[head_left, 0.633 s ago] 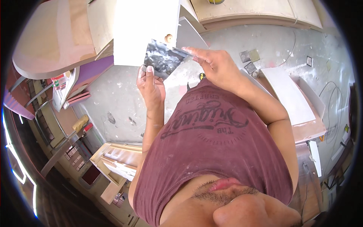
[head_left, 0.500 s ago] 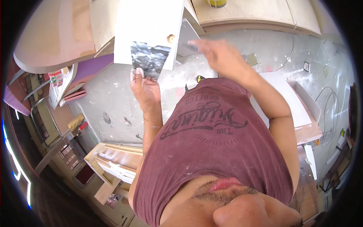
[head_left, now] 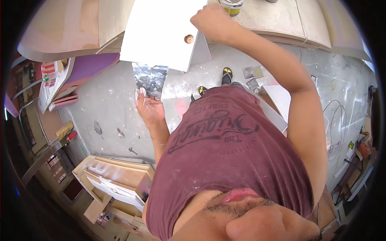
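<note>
My left hand (head_left: 149,107) holds a wide, smeared metal scraper blade (head_left: 148,78) by its lower edge, just below a white panel (head_left: 161,28) with a small round wooden knob (head_left: 188,39). My right hand (head_left: 210,19) is raised over the panel's right edge with its fingers curled into a fist. It is next to an open can with yellowish contents (head_left: 231,5) on the worktop. What the fist holds is hidden.
Pale wooden boards (head_left: 60,28) lie at the upper left, with a purple board (head_left: 86,68) beneath them. Drawer boxes (head_left: 116,180) sit on the spattered concrete floor (head_left: 108,116) at the lower left. White boards (head_left: 281,100) and cables lie to the right, near my sandalled feet (head_left: 227,74).
My right hand left the blade and rose up and right to the can. My left hand and the blade stayed about where they were under the white panel.
</note>
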The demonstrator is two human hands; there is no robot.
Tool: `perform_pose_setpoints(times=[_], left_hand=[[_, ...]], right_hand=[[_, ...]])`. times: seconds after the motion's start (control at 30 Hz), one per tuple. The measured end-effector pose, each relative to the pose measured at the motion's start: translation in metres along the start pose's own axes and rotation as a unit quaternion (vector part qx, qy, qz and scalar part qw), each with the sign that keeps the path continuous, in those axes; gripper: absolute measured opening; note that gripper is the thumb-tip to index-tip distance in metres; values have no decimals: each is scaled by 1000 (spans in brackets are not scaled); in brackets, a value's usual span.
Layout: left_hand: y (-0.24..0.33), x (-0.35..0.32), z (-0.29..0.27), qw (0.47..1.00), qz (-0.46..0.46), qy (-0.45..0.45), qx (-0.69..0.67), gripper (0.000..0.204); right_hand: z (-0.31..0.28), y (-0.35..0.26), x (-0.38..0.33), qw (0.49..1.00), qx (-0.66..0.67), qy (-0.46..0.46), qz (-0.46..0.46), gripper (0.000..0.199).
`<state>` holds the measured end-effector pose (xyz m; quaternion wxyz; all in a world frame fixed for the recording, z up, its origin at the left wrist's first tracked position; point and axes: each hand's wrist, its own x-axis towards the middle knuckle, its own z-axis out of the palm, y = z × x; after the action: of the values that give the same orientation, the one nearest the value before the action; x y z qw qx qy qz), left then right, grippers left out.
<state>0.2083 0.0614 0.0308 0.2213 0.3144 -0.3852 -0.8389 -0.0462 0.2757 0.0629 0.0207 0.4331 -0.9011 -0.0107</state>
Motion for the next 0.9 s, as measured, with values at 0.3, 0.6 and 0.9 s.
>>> perform_pose_setpoints(times=[0.3,0.6,0.9], left_hand=[[8,2,7,997,-36,-67,6,19],[10,6,44,990,-67,-100,71,20],[18,-5,37,991,-53,-57,109,21]], right_hand=[[43,30,-87,796,477,219,301,27],[122,-5,-56,657,585,364,307,26],[123,44,1,686,462,443,345,30]])
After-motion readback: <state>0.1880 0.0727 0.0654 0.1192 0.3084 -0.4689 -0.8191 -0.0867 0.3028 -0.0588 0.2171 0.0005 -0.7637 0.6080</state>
